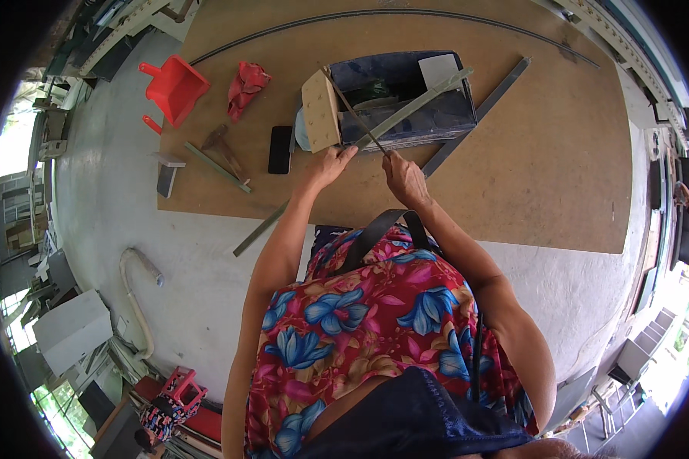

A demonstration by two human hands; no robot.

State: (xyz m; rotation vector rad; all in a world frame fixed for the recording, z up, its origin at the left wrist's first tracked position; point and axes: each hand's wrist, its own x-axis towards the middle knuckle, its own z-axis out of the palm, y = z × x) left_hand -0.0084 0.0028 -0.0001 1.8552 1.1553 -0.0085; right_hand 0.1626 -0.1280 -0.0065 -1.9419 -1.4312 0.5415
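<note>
My left hand [334, 165] is closed around a long grey-green strip [421, 101], which slants from beside my left forearm up over the open dark blue box [417, 138]. In my right hand [407, 182] is one end of a thin dark rod [350, 107], possibly a slim file. The rod crosses the strip just above both hands; whether they touch, I cannot tell. Its far end reaches a light wooden block [319, 113] with small holes, beside the box. A black phone [280, 150] lies on the table left of my left hand.
On the brown tabletop [543, 176] lie a hammer [228, 151], a short green strip [217, 167], a red cloth [246, 89] and a red dustpan [176, 90]. A dark bar [486, 111] slants beside the box. Along the far side runs a long black strip [406, 12].
</note>
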